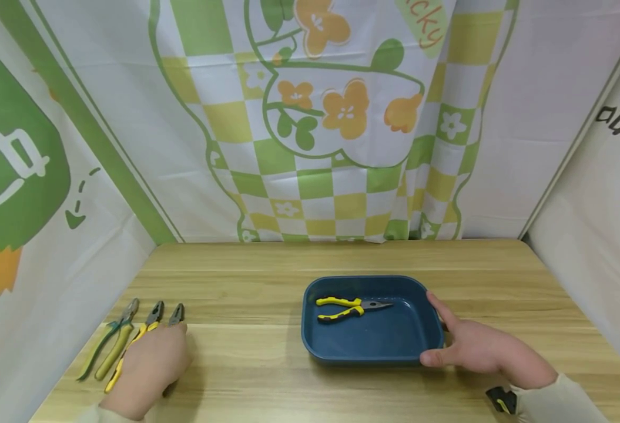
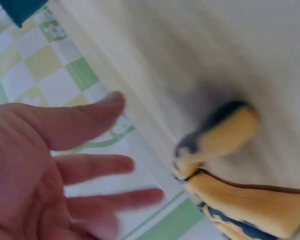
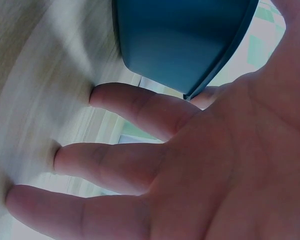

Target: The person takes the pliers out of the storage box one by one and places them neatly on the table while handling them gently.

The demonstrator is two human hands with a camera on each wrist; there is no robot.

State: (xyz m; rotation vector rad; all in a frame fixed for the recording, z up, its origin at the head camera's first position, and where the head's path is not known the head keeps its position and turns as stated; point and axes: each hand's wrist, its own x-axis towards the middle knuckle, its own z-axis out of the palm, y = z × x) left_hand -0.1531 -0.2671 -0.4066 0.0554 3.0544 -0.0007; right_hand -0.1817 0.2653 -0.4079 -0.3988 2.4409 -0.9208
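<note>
My left hand reaches over the pliers at the left of the table. In the left wrist view its thumb and fingers are spread apart, just short of yellow-and-black plier handles. Its back covers most of the nearest pliers, whose dark jaws stick out beyond the knuckles. At the right end of a dark blue bin, my right hand lays its thumb by the near corner and a finger along the far side. Its other fingers, extended, touch the tabletop. Yellow-and-black long-nose pliers lie inside the bin.
Left of the hand lie yellow-handled pliers and green-handled pliers. A black-and-yellow object is partly covered by the right sleeve. Printed cloth hangs behind the wooden table, with fabric walls at both sides.
</note>
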